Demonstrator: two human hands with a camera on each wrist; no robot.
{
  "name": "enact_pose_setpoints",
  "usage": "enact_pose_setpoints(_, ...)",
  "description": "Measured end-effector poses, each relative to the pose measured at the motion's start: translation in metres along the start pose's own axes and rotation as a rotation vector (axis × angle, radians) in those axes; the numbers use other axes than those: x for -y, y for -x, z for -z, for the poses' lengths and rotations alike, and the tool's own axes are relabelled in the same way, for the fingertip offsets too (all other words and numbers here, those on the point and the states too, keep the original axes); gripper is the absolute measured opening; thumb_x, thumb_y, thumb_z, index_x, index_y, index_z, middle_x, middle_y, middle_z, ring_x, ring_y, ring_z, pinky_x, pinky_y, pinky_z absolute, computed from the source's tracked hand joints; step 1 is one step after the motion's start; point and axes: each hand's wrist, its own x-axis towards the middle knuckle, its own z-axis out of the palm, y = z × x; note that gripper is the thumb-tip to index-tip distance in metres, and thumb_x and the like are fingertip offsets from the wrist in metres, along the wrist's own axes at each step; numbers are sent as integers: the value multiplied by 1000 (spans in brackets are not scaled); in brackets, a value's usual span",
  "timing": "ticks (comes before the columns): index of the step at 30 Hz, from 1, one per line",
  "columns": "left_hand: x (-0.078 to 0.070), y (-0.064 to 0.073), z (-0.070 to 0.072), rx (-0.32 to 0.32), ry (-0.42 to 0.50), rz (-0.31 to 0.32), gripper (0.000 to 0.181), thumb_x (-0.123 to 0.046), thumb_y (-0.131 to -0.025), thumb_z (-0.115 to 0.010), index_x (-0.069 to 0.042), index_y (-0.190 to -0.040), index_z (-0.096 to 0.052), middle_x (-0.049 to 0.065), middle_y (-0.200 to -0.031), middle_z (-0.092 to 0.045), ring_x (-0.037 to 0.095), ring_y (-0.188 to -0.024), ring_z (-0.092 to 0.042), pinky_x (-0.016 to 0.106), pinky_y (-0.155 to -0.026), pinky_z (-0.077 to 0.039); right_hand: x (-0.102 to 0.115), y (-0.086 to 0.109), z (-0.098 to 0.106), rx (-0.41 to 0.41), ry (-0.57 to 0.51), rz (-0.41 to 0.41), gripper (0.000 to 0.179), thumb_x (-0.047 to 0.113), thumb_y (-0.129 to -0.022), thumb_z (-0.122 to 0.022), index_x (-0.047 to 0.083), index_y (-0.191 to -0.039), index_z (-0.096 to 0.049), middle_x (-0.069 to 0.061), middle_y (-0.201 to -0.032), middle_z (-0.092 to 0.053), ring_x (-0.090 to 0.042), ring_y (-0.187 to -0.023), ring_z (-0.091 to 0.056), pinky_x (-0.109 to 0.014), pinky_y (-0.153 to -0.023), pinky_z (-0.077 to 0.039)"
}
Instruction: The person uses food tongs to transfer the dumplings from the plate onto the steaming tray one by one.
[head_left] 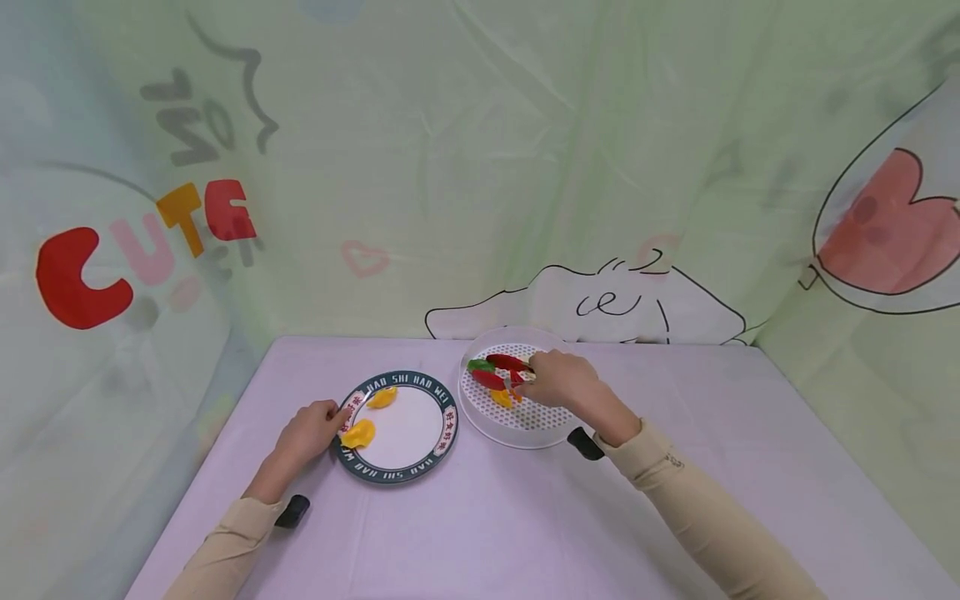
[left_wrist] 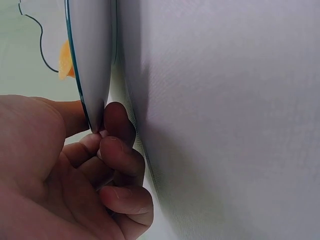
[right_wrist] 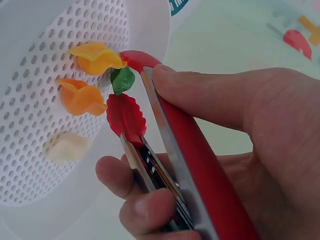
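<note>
My left hand [head_left: 306, 433] pinches the left rim of a white plate [head_left: 408, 429] with a dark green lettered border. Two yellow dumpling-shaped pieces, one nearer the back [head_left: 383, 397] and one nearer the front [head_left: 359, 433], lie on its left side. With my right hand [head_left: 564, 379] I grip red and silver tongs [right_wrist: 187, 155] over a white perforated steamer basket [right_wrist: 30, 115]. A green dumpling-shaped piece [right_wrist: 122, 80] sits between the red tong tips; whether both touch it I cannot tell. Beside it in the basket are yellow [right_wrist: 95, 57], orange [right_wrist: 80, 97] and whitish [right_wrist: 67, 147] pieces.
Plate and basket stand side by side on a pale lilac tablecloth [head_left: 480, 533], the basket close to the far edge. Printed fabric curtains [head_left: 495, 183] hang behind and along both sides. A black wrist device [head_left: 585, 444] shows below my right wrist.
</note>
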Motion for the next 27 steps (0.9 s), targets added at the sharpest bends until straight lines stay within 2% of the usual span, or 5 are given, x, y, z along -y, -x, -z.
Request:
enact_pose_setpoints(7, 2, 0, -1, -2, -1, 0, 31, -31, -103, -55, -4, -90, -60, 6, -70, -54, 18, -65, -51, 27, -57, -39, -5, 7, 2, -3, -26, -14, 63, 44, -86, -73, 1, -131, -60, -12, -109, -69, -24, -85, -60, -36, -71, -52)
enact_pose_setpoints(13, 1, -1, -1, -3, 5, -5, 30, -31, -103, -56, -3, -92, -61, 6, -72, -56, 18, -66, -52, 27, -58, -40, -2, 14, 2, -65, -41, -27, 87, 53, -84, -73, -2, -145, -43, -24, -135, -57, -37, -113, -61, -55, -89, -55)
enact_pose_setpoints(16, 1, -2, 0, -7, 0, -6, 30, -30, -102, -56, -3, -93, -61, 6, -72, -56, 18, -67, -52, 27, -59, -40, 4, 17, -6, -112, -85, 2, 97, 57, -83, -73, -2, -150, -36, -27, -144, -49, -42, -122, -57, -58, -91, -54)
enact_pose_setpoints(21, 1, -2, 1, -2, 0, 0, 29, -30, -102, -56, -3, -93, -61, 6, -73, -56, 18, -67, -52, 27, -59, -40, 28, 22, -27, -171, -184, 62, 100, 57, -81, -75, 3, -154, -32, -26, -149, -44, -40, -122, -57, -56, -90, -55)
enact_pose_setpoints(27, 0, -2, 1, 4, -9, -3, 30, -31, -103, -55, -3, -94, -62, 6, -73, -56, 18, -67, -52, 27, -58, -39, 57, 21, -55, -168, -230, 135, 100, 57, -79, -77, 6, -154, -35, -22, -151, -45, -40, -128, -56, -56, -87, -56)
